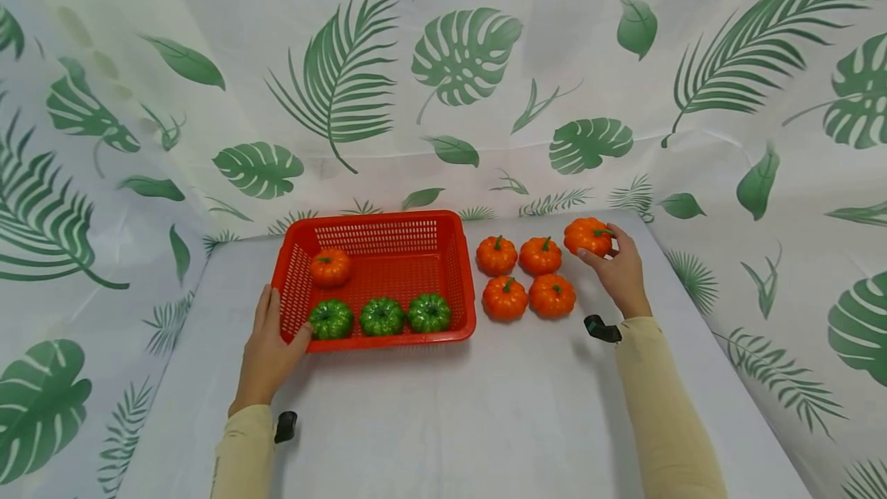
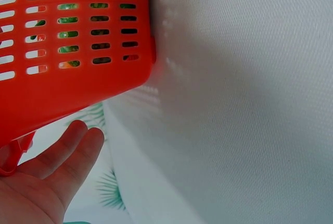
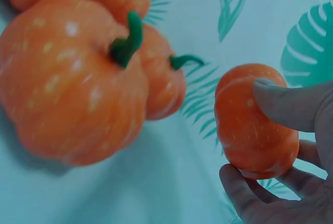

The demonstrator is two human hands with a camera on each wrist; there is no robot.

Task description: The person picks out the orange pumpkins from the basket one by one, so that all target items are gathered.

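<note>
My right hand (image 1: pixel 618 268) holds a small orange pumpkin (image 1: pixel 587 237) between thumb and fingers, off the table at the right. Its thumb lies across the pumpkin's side in the right wrist view. My left hand (image 1: pixel 272 353) rests at the near left corner of a red plastic basket (image 1: pixel 374 343). The thumb touches the front rim, and the straight fingers (image 2: pixel 78 161) extend outside the wall. Inside the basket, three green pumpkins (image 1: pixel 381 317) line the front side, with one orange pumpkin (image 1: pixel 330 268) at the back left.
Several orange pumpkins (image 1: pixel 504 299) stand in two rows just right of the basket, stems mostly upward. A white cloth covers the table (image 1: pixel 443 422). Leaf-printed curtains (image 1: pixel 485 129) rise behind and at both sides. Black wrist devices (image 1: pixel 601 328) sit by both sleeves.
</note>
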